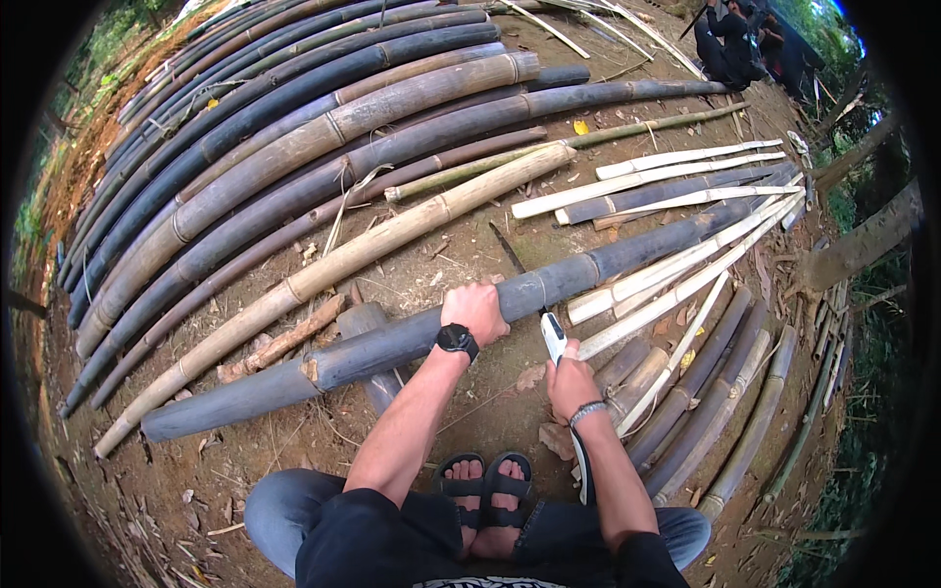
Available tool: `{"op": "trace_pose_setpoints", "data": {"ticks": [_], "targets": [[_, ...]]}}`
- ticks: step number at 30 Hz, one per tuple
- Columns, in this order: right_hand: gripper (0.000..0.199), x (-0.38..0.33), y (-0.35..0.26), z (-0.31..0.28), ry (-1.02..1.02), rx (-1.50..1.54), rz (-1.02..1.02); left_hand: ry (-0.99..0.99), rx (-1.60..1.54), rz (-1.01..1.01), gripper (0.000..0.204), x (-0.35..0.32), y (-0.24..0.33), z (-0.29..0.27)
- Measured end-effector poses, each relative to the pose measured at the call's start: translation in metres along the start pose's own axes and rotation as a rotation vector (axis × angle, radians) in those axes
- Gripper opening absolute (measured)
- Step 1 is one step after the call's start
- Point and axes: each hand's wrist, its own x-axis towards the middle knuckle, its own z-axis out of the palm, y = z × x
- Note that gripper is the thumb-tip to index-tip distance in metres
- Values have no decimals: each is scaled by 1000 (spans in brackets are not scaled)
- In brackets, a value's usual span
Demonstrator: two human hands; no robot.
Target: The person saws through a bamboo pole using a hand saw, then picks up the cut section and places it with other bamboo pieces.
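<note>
Nearest the camera: sandalled feet [487,487] on bare dirt ground [294,441] strewn with dry leaf scraps. Right hand [571,380], grip closed around a knife handle [555,335], pale and pointing away from the body toward the pole. Left hand [476,311], watch [457,339] at the wrist, grip pressed over the top of a long dark bamboo pole [412,336]. Pole lies across the ground just ahead of the knees, propped on a short log [368,323]; grey-blue skin, pale nodes, ragged near end. To the right, split bamboo strips [676,279], cream inside. Beyond, stacked whole bamboo culms [294,127], dark and tan. Far off, crouching people [730,44].
</note>
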Motion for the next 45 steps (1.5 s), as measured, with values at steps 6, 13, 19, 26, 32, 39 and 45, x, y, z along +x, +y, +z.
{"op": "trace_pose_setpoints", "data": {"ticks": [6,13,19,26,32,39,45], "targets": [[42,-44,4,-13,40,58,-48,129,39,20,24,-4,-6,-12],[38,-71,-1,-33,87,68,-134,163,54,39,35,-2,0,-25],[47,-57,-3,-35,-2,46,-55,57,11,12,35,-4,-1,-41],[57,-22,-10,-26,-20,57,-52,61,34,8,36,-8,4,-33],[51,4,7,-21,33,27,-67,204,59,85,32,-6,22,-20],[45,-47,-2,-46,-50,106,-27,136,82,47,31,-16,5,-33],[47,-73,-16,-46,23,175,-77,98,89,42,32,-15,3,-46]]}}
